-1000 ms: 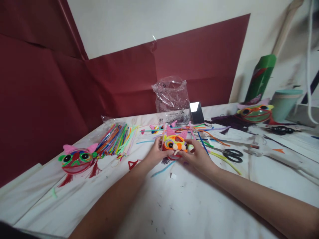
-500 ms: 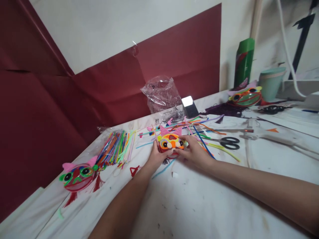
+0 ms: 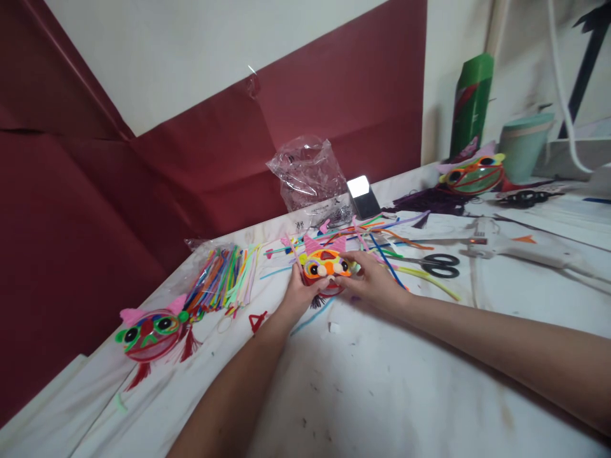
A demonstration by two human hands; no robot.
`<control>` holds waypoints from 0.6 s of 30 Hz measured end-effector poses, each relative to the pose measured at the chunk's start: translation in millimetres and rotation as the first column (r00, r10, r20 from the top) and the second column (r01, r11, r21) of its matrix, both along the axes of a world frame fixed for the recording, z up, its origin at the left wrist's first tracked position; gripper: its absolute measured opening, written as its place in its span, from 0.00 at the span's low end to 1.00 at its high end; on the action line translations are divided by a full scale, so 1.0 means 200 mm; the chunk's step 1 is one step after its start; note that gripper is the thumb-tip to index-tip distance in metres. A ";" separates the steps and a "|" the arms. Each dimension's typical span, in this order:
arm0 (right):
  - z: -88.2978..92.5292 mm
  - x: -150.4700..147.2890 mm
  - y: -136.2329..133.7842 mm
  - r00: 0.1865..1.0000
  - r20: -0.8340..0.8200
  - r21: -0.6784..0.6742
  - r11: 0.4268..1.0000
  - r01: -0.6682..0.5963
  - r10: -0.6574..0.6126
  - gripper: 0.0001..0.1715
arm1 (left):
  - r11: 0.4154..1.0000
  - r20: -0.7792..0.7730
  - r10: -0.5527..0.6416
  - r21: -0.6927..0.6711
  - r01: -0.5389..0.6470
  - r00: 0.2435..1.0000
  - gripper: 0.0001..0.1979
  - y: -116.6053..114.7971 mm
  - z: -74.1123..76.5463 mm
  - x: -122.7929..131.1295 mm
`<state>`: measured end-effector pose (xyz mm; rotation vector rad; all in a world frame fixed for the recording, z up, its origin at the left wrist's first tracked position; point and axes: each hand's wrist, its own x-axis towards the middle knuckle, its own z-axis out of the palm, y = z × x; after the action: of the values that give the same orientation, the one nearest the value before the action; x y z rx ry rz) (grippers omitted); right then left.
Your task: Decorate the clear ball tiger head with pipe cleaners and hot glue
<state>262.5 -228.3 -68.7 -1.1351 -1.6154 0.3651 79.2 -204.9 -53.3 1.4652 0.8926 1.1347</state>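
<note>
A small craft animal face, orange with pink ears, ringed eyes and white pompoms, is held up just above the white table between both hands. My left hand grips its left side with the fingers curled round it. My right hand pinches its right edge near the pompoms. A dark tassel hangs under the face.
A finished red face with tassels lies at the left. A bundle of coloured pipe cleaners and loose ones lie behind the hands. Black scissors, a glue gun, a phone, a plastic bag and another face are further back.
The view has swung slightly left and down. Both hands have kept hold of the small face and raised it a little; my right fingers have shifted along its right edge.
</note>
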 end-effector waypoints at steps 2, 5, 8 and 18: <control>0.00 0.00 0.00 1.000 0.000 -0.001 1.000 0.016 -0.016 0.24 | 1.000 0.007 -0.004 0.004 0.004 1.000 0.28 0.00 0.00 0.00; -0.01 -0.01 0.00 0.999 0.005 0.008 0.999 0.038 -0.038 0.23 | 1.000 -0.012 -0.001 0.014 0.001 1.000 0.28 -0.01 0.01 0.00; -0.01 -0.02 0.00 0.999 0.004 0.013 0.999 0.039 -0.039 0.23 | 1.000 -0.044 0.008 0.015 -0.008 0.999 0.26 -0.03 0.03 0.00; 0.00 -0.02 0.00 0.999 0.002 -0.003 0.999 0.054 -0.054 0.24 | 0.994 0.010 -0.106 0.009 0.106 0.994 0.25 -0.01 0.02 -0.03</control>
<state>258.8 -228.9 -69.6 -1.1793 -1.5831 0.3315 72.6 -207.2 -48.6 1.4941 0.7943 1.0682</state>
